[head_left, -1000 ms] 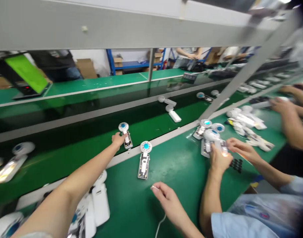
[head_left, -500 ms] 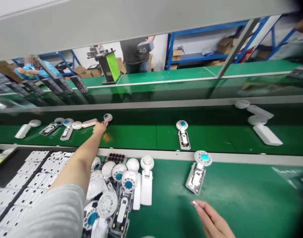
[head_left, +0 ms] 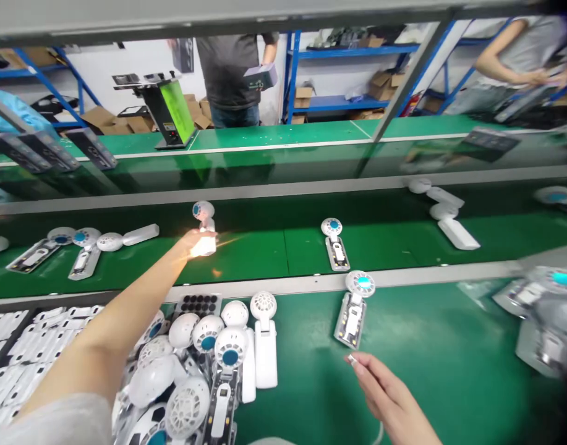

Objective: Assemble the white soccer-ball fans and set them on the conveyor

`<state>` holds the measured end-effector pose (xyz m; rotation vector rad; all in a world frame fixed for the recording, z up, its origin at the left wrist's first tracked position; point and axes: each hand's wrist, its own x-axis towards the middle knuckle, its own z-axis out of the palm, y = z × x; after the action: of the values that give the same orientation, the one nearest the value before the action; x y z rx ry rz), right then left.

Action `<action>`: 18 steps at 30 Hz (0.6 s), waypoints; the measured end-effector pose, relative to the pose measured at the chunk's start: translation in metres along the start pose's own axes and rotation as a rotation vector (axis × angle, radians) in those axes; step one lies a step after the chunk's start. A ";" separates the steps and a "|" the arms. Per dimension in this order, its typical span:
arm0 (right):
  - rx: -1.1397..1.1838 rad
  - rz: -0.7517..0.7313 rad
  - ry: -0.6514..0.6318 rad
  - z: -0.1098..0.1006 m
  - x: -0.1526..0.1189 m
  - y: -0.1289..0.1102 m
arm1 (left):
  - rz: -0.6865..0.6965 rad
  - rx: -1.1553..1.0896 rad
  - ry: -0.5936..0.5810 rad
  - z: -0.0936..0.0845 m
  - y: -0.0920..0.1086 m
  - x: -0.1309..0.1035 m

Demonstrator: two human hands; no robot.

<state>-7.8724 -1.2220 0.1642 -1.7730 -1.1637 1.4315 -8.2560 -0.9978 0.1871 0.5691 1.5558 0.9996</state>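
Observation:
My left hand (head_left: 194,240) reaches far over the green channel, closed on a white folding fan (head_left: 203,211) with a round head. A bright warm light glows on that fan beside my fingers. Near the front, my right hand (head_left: 387,392) pinches a small metal cable plug (head_left: 352,360) between thumb and fingertips; a bit of white cable (head_left: 379,432) shows below the hand. Just beyond the plug lies an open-backed fan (head_left: 350,321), its circuit board showing and its round centre lit cyan; plug and fan are apart.
Piled fans (head_left: 188,405) lie between my arms, beside a tray (head_left: 30,303) of white covers. More fans (head_left: 335,250) lie along the channel, and blurred ones (head_left: 540,309) at the right. Across the bench, a person (head_left: 230,74) holds a box. A metal post (head_left: 410,80) stands at right.
My left hand has lifted the fan and turned it more upright, and its light now shines brightly. My right hand still pinches the plug. The view has swung to the right.

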 end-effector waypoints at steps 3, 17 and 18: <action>0.026 -0.039 0.009 0.002 -0.010 -0.010 | 0.051 -0.125 -0.184 0.051 -0.005 -0.038; 0.082 -0.201 -0.032 -0.008 -0.057 -0.004 | 0.278 -0.287 -0.653 0.130 -0.028 -0.220; 0.089 -0.208 -0.044 -0.007 -0.059 -0.004 | 0.288 -0.266 -0.642 0.130 -0.030 -0.227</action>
<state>-7.8692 -1.2721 0.1967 -1.5193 -1.2469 1.3822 -8.0730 -1.1581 0.2865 0.8396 0.7748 1.0792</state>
